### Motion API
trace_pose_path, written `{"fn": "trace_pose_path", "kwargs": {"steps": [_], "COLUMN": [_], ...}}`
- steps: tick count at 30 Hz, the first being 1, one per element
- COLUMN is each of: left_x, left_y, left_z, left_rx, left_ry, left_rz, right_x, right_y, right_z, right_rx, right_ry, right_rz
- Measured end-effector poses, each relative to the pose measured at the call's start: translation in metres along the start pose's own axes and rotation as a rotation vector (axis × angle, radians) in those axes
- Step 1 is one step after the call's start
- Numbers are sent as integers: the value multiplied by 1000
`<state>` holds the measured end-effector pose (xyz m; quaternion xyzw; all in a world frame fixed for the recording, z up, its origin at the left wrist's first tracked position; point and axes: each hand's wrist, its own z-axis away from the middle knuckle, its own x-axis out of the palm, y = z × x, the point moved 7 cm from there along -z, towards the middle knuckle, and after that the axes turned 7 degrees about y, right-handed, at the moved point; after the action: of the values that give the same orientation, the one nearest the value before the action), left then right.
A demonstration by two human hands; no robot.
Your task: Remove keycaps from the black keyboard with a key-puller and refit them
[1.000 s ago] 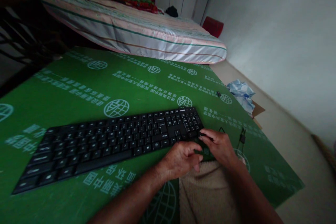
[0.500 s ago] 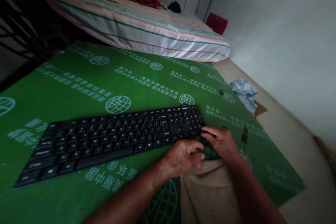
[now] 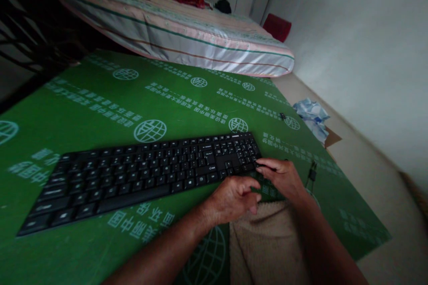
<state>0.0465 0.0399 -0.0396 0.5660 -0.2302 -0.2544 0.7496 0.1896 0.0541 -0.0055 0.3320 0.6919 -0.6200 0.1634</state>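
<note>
A black full-size keyboard [image 3: 150,171] lies slantwise on the green table [image 3: 187,111], its number pad at the right. My right hand [image 3: 282,178] is at the keyboard's near right corner, thumb and index finger closed together on its edge; the exact contact is partly hidden by the fingers. Just left of it, my left hand [image 3: 234,198] rests by the keyboard's front edge below the arrow keys. Its fingers are loosely bent and apart, with nothing visible in them.
A small black cable tie-like piece with thin wires [image 3: 312,173] lies right of my right hand. Another small dark object [image 3: 282,116] sits near the table's right edge. Beyond are a bed [image 3: 200,49], a crumpled blue-white bag [image 3: 310,113] on the floor and a wall [image 3: 361,44].
Both hands and the keyboard keep nearly the same places. The whole view has shifted very slightly.
</note>
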Motion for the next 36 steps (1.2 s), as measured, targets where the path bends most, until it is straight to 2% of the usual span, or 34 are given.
{"fn": "trace_pose_path", "kwargs": {"steps": [4,6,9,12,15,18,22,36], "left_x": [1,1,-1,0,-1,-4,-5,-5], "left_y": [1,6,28,54,67,62,53,49], "left_z": [1,3,11,22,23,12,2,2], "left_rx": [29,96,369,699,859,789,706,756], "left_ry": [-6,-1,74,234,412,490,452,458], "left_rz": [-50,-124,-459,-839,-1041,-1197,-1278,-1271], "right_x": [-1,0,0,0,1,1,2,3], "right_y": [-1,1,4,4,3,3,4,0], "right_z": [-1,-1,0,-1,-1,-1,-1,7], "right_rx": [21,32,45,38,26,35,31,-9], "right_ry": [-6,-9,-13,-8,-29,-29,-22,46], "right_rz": [-23,-37,-60,-74,-71,-82,-87,-79]}}
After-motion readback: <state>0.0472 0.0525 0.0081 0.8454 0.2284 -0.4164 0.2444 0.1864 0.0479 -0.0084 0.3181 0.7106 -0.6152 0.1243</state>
